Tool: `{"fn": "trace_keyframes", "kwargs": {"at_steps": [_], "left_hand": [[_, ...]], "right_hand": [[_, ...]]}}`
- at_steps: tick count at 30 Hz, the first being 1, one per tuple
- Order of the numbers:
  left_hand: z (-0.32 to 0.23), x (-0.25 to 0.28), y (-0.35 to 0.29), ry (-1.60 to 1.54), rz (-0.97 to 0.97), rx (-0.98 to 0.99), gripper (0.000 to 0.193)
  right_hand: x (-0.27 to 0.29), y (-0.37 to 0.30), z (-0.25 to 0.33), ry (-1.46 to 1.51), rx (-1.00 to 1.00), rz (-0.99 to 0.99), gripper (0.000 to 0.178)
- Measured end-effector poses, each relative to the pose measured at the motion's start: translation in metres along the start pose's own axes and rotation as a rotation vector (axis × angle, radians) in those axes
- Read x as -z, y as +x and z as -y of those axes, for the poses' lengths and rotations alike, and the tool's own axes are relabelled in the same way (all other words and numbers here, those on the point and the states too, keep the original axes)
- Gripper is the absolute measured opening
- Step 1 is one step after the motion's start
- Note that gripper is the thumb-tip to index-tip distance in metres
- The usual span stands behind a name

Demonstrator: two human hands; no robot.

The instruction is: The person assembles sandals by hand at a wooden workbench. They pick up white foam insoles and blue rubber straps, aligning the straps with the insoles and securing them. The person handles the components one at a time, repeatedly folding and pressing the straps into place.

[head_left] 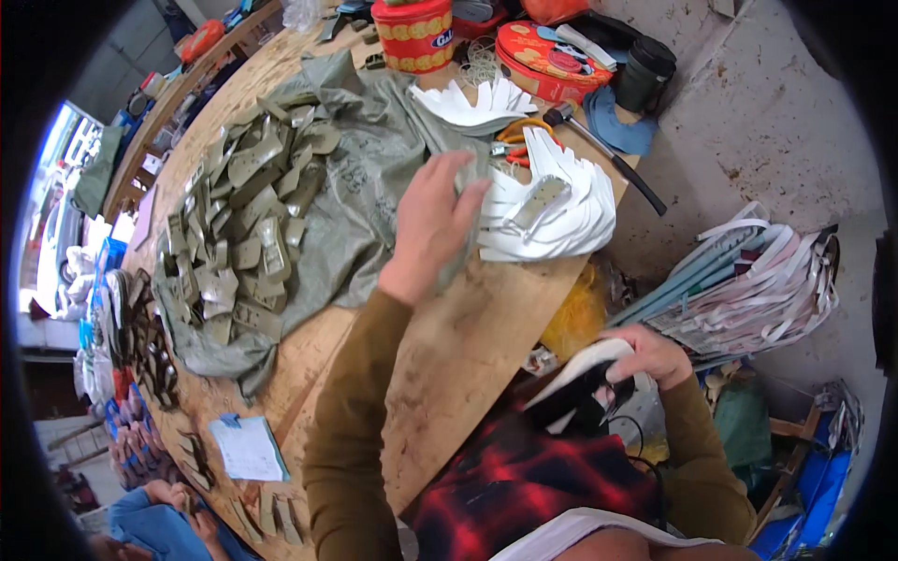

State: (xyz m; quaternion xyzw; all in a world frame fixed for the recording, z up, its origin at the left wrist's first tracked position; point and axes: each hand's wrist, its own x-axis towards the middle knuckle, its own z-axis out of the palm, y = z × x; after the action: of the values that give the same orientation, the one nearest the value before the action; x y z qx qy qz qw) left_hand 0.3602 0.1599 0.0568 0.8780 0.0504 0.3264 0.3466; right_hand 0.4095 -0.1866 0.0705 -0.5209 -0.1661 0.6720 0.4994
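My left hand (pixel 432 222) is over the wooden table with thumb and fingers apart, holding nothing. It hovers between a grey-green woven sack (pixel 365 150) and a fanned pile of white strips (pixel 561 206). An olive piece (pixel 541 202) with a shiny surface lies on those strips. Past the table's right edge, my right hand (pixel 650 357) grips a white and black curved piece (pixel 582 376), whose exact kind I cannot make out. Its lower part is over my red and black checked clothing. A heap of olive, bent pieces (pixel 248 201) lies on the sack.
Behind the white strips are orange-handled scissors (pixel 517 138), a hammer (pixel 613 150) and more white strips (pixel 477 105). Red tins (pixel 414 37) stand at the back. Bundled straps (pixel 748 280) hang at the right. Left of me are a paper (pixel 248 449) and another person's hands (pixel 192 514).
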Motion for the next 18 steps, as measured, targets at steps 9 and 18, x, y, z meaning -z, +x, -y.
{"fn": "trace_keyframes", "kwargs": {"at_steps": [9,18], "left_hand": [[0.121,-0.083,0.117,0.316,0.164,-0.083,0.041],[0.162,-0.083,0.145,-0.022,0.312,0.354,0.031]], "right_hand": [[0.039,-0.006,-0.058,0.181,-0.079,-0.101,0.042],[0.059,0.012,-0.066,0.355,-0.187,-0.146,0.039]]}}
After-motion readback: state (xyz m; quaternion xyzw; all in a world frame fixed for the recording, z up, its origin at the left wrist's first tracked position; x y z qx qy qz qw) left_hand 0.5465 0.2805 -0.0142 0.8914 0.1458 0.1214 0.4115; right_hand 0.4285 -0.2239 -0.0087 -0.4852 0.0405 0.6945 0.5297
